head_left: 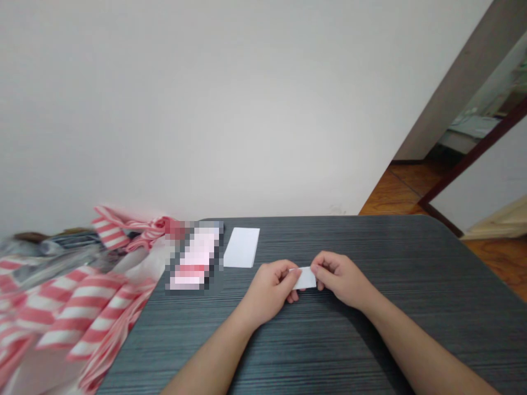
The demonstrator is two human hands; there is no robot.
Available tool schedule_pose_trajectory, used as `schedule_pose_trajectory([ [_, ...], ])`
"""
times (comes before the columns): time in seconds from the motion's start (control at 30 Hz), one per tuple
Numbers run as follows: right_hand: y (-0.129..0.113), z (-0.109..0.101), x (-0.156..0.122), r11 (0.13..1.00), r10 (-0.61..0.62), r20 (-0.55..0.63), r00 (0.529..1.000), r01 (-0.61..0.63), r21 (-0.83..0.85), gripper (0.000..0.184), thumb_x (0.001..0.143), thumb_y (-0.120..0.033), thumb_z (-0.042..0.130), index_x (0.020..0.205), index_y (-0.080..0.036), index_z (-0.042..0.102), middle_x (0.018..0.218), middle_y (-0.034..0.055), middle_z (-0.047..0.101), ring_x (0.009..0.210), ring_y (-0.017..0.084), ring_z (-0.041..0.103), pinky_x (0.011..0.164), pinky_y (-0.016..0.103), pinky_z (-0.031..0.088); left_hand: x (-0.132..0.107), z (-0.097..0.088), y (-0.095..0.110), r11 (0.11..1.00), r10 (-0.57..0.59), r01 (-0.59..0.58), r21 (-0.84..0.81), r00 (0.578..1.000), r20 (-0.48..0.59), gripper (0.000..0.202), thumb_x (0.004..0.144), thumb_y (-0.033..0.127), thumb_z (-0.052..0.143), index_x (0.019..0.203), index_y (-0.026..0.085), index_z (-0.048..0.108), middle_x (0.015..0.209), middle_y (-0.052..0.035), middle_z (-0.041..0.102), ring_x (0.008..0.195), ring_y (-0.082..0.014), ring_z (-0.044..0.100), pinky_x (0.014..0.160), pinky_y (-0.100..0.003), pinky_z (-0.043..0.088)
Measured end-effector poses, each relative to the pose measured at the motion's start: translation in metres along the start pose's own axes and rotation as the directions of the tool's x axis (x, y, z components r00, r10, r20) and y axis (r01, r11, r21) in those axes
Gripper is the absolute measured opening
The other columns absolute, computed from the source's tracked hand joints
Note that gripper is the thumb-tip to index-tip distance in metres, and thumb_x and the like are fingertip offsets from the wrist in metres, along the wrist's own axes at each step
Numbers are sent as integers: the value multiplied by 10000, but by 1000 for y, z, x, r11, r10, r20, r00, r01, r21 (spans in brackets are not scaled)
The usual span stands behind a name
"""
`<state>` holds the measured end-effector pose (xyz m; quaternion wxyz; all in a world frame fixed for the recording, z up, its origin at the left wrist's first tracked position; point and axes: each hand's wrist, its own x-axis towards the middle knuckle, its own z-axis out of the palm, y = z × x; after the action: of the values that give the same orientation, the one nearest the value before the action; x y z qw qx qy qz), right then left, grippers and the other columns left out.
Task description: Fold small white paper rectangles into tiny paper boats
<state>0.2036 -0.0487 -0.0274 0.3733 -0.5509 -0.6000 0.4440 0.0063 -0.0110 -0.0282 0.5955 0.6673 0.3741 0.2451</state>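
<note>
Between my two hands is a small white piece of paper (305,278), held just over the dark table. My left hand (269,288) pinches its left end, thumb on top and fingers curled beneath. The right end is gripped by my right hand (340,278) between thumb and forefinger. Whether the paper is folded I cannot make out for sure. A stack of white paper sheets (242,248) lies on the table beyond my left hand.
Left of the stack lies a blurred-out pinkish flat object (195,257). Red-and-white striped cloth (86,304) is heaped beside the left edge of the dark table (395,247). A white wall (247,109) rises behind; a doorway with wooden floor (401,189) is at right.
</note>
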Motion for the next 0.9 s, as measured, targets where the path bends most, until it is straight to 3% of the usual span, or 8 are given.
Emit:
schedule_pose_trajectory([
  [0.2, -2, 0, -4, 998, 22, 126, 992, -15, -56, 182, 884, -238, 562, 720, -166, 599, 577, -19, 589, 490, 101, 491, 491, 210, 366, 1, 3, -5, 995, -35, 28, -94, 996, -78, 304, 914, 461, 520, 852, 168, 577, 505, 21, 597, 433, -117, 542, 443, -192, 398],
  [0.4, -8, -4, -6, 1000, -5, 48, 999, 6, -18, 213, 892, -232, 553, 698, -168, 613, 553, -28, 564, 484, 97, 485, 503, 214, 373, 2, 5, 2, 984, -23, 8, -179, 997, -77, 312, 907, 461, 549, 925, 150, 576, 521, 19, 610, 437, -113, 541, 463, -199, 418],
  [0.7, -3, 0, -4, 1000, 21, 60, 998, -20, -24, 172, 892, -243, 550, 751, -168, 614, 648, -8, 636, 510, 100, 534, 510, 210, 401, 2, 3, 0, 993, -18, 12, -119, 999, -50, 289, 924, 415, 540, 887, 140, 619, 612, -9, 653, 471, -97, 547, 478, -194, 427],
  [0.9, -9, -2, -6, 999, 30, 3, 1000, -30, -18, 229, 907, -267, 533, 699, -179, 570, 590, -21, 601, 492, 100, 525, 512, 213, 407, 1, 3, 2, 990, -15, 8, -139, 999, -52, 318, 924, 433, 535, 977, 134, 630, 553, 10, 620, 471, -111, 546, 494, -208, 437],
])
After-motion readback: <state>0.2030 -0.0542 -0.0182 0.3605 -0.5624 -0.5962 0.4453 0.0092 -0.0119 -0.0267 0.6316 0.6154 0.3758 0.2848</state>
